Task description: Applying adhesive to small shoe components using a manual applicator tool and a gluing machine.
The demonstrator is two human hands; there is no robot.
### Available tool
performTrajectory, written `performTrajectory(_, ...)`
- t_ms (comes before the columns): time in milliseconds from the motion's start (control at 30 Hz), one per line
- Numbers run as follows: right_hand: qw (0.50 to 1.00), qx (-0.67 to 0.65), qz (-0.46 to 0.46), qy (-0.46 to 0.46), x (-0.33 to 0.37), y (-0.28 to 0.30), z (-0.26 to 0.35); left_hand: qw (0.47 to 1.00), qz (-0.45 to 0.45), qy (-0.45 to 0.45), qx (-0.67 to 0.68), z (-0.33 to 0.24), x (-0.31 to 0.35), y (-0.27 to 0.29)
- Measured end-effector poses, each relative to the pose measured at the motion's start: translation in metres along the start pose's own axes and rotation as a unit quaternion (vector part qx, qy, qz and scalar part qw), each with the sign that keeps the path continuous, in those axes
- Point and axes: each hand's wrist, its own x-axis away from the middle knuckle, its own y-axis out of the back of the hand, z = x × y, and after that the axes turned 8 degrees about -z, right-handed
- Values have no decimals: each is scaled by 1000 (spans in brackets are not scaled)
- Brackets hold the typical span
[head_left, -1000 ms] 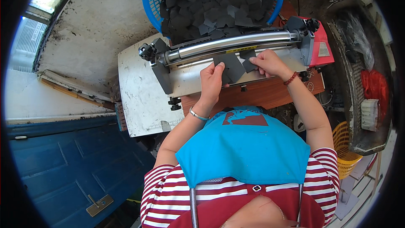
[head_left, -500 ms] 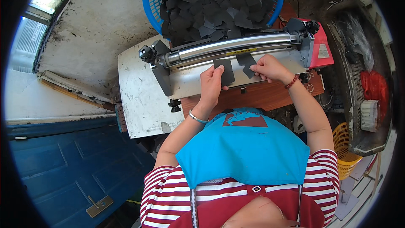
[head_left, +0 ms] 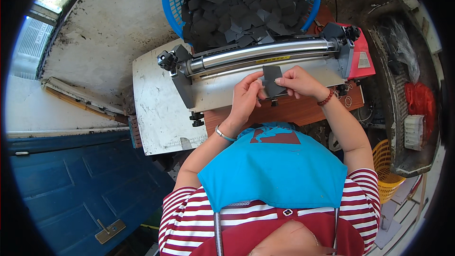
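Note:
My right hand (head_left: 302,83) pinches a flat black rectangular piece (head_left: 271,77), thumb on top of it. Whether more pieces lie stacked under it, I cannot tell. My left hand (head_left: 246,96) is at the left edge of that piece, its fingers bent and closed, the fingertips against or just beside the edge. What it grips, if anything, is hidden. Both hands are above the front plate of a bench machine (head_left: 227,85) with a long shiny metal roller (head_left: 265,53). Behind the roller a blue plastic basket (head_left: 314,0) is heaped with similar black pieces (head_left: 241,9).
Black knobs (head_left: 167,60) stick out at the machine's ends, with a red housing (head_left: 363,57) on the right. A white board (head_left: 161,109) lies left, a brown tabletop (head_left: 246,114) in front. A yellow basket (head_left: 386,180) and a dirty tray (head_left: 403,156) are on the right.
My hands have come together. The separate black pieces, one in the left hand and others in the right, now appear as one piece or stack in the right hand.

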Motion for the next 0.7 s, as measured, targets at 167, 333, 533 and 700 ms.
performTrajectory(167,990,82,-109,-24,-13,13,-3,1000,16,-10,-12,-1,-1,6)
performTrajectory(333,981,69,-183,-2,-13,10,5,999,38,-8,-38,-9,3,3)
performTrajectory(533,971,38,-202,121,-6,38,35,978,17,-190,-84,-55,-18,11)
performTrajectory(700,950,21,-253,182,-73,93,53,899,-34,-251,-357,-105,-100,9)
